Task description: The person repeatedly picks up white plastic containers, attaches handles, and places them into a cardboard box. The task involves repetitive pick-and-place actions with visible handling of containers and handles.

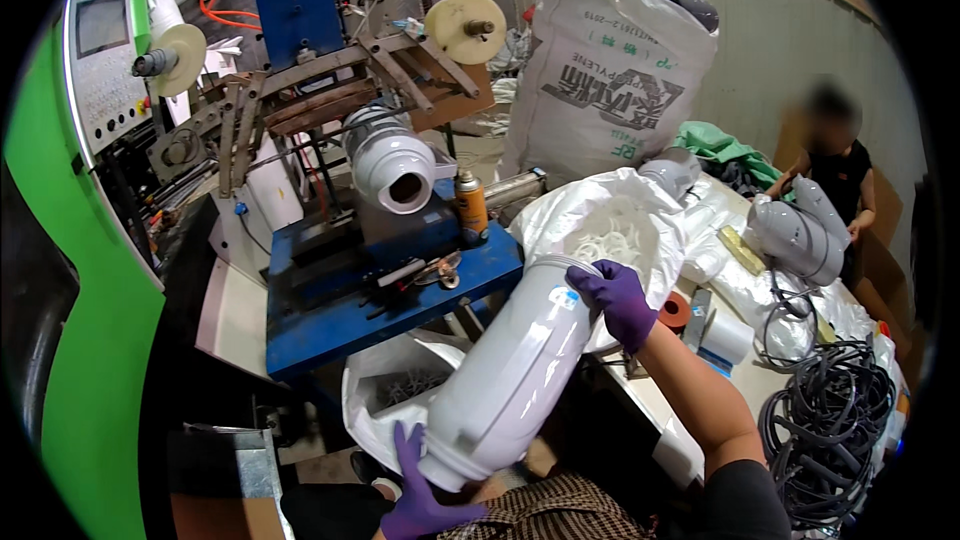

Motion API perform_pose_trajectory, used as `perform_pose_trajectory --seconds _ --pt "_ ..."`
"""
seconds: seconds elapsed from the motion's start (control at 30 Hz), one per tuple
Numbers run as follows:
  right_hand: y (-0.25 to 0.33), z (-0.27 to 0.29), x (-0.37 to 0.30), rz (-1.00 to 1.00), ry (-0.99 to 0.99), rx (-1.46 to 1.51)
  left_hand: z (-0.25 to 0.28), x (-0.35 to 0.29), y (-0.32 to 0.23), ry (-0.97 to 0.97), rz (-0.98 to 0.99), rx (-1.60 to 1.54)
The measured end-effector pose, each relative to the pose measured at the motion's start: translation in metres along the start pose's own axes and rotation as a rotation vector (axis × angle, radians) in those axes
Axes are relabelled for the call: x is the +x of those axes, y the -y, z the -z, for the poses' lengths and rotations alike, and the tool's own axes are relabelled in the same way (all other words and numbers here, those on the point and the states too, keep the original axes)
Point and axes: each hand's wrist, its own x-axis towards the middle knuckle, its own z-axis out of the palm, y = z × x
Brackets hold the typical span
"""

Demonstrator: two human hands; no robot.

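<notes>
A large glossy white plastic pipe fitting (pixel 515 375) lies slanted across my front, its upper end leaning right and away from me. My right hand (pixel 622 305), in a purple glove, grips the rim at that upper end, near a small blue and white sticker. At the lower end, my purple-gloved left hand (pixel 425 502) cups the fitting, thumb and fingers spread around its edge. Just beyond the right hand is an open white sack (pixel 545 215) with pale plastic rings (pixel 612 245) inside. Under the fitting's left side stands another white bag (pixel 365 395) holding small grey pieces.
A blue bench (pixel 330 315) bears an orange spray can (pixel 470 205) and tools. Behind it, another white fitting (pixel 395 165) sits in a machine. On the right table are black rubber rings (pixel 835 420) and a tape roll (pixel 675 312). A person (pixel 840 165) handles a grey-white fitting (pixel 800 235).
</notes>
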Motion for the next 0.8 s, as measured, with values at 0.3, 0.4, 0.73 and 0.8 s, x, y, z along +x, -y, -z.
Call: perform_pose_trajectory --seconds 0.3,0.4,0.73,0.8 --pt "0.065 -0.185 0.062 0.781 0.319 -1.093 0.028 -0.093 -0.02 -0.76 0.049 -0.127" --pt "0.05 -0.174 0.132 0.893 0.036 -1.177 0.039 -0.078 -0.022 -0.658 -0.049 1.127" --pt "-0.028 0.028 -0.165 1.133 -0.229 -0.596 0.098 0.035 -0.096 -0.739 -0.069 -0.051" --pt "-0.041 0.052 -0.196 0.692 -0.282 -0.148 0.108 0.09 -0.078 -0.674 -0.12 0.368"
